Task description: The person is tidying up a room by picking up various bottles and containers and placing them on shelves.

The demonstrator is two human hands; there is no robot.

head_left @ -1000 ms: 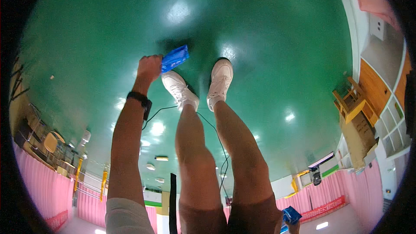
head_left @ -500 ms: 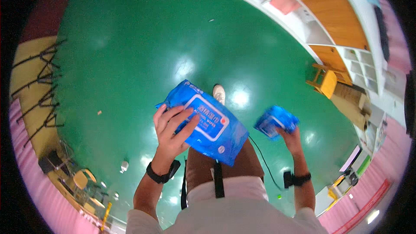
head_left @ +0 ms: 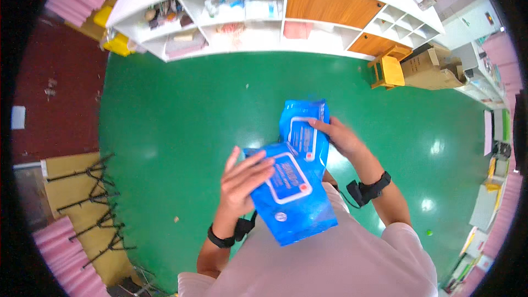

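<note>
Two blue packs of wet wipes are in front of my body, held above the floor. The nearer pack (head_left: pixel 313 209) is tilted, its white-framed label facing up, and my left hand (head_left: pixel 241 184) grips it along its left side with the fingers laid over the top. Just beyond it, the second pack (head_left: pixel 301 132) stands more upright, with its lower end partly hidden behind the nearer one. My right hand (head_left: pixel 342 137) is closed round its right edge, thumb on the front. The packs overlap in view; whether they touch, I cannot tell.
A long white shelf unit (head_left: pixel 247 37) with wooden doors runs along the far side. A small yellow chair (head_left: pixel 391 71) and a cardboard box (head_left: pixel 429 70) stand at the far right. Several black tripods (head_left: pixel 93 206) line the left. The floor (head_left: pixel 181 104) is green.
My right hand has brought its pack inward and up beside the nearer one. The nearer pack has turned in my left hand. My view has swung toward the shelf unit.
</note>
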